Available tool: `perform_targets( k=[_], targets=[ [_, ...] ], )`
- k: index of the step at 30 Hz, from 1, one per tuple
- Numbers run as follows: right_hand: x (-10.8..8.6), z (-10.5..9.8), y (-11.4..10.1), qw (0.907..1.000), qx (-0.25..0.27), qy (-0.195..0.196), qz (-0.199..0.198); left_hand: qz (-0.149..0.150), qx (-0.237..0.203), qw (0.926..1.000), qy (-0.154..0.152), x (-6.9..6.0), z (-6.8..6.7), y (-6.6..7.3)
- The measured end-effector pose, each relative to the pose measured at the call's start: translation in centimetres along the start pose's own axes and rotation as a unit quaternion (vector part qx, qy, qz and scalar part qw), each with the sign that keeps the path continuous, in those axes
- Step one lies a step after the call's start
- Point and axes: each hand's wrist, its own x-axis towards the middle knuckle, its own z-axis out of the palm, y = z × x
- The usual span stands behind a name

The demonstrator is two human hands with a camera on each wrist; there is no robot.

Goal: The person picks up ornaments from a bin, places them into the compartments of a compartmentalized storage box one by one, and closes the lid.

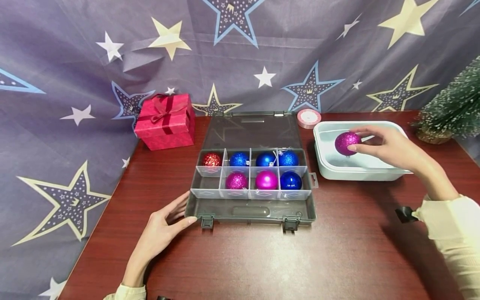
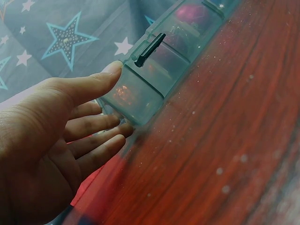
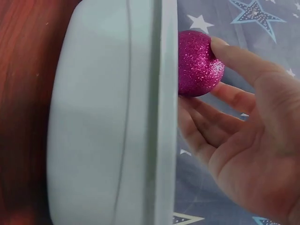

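Observation:
My right hand (image 1: 390, 146) pinches a glittery magenta Christmas bauble (image 1: 348, 143) between thumb and fingers, over the white plastic tub (image 1: 360, 174). In the right wrist view, the tub's wall (image 3: 103, 112) hides part of the bauble (image 3: 199, 65). My left hand (image 1: 161, 229) rests at the near left corner of a grey translucent organizer box (image 1: 251, 212). Its thumb touches the rim and its loosely straight fingers (image 2: 103, 150) lie along the side. In the back row sit a red bauble (image 1: 211, 159) and three blue ones; the middle row holds two pink ones and a dark blue bauble (image 1: 291, 180).
The box's lid (image 1: 255, 129) lies open toward the curtain. A red gift box (image 1: 165, 123) stands back left. A pink ribbon roll (image 1: 309, 118) is behind the box and tub. A small artificial tree (image 1: 453, 108) stands at the right. The middle row's left compartment (image 1: 206, 182) shows no bauble.

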Motion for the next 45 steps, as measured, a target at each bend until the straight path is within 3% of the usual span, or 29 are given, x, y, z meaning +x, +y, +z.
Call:
perform_targets(
  k=[13,26,36,45],
  targets=[
    [1.3,0.7,-2.9,0.9983,-0.058,0.004,-0.001,0.005,0.003,1.0000,-0.001,0.1,0.0,0.0],
    [3.7,3.8,-6.6,0.9978,-0.009,-0.043,-0.049,0.005,0.002,1.0000,-0.002,0.0,0.0,-0.1],
    [5.6,6.6,-8.4,0.9896,0.029,-0.084,-0.113,0.012,0.002,0.9999,0.000,0.0,0.0,-0.2],
    [6.9,9.0,-9.7,0.9858,0.024,-0.125,-0.109,0.011,0.005,0.9999,0.000,0.0,0.0,-0.1]
  ],
)
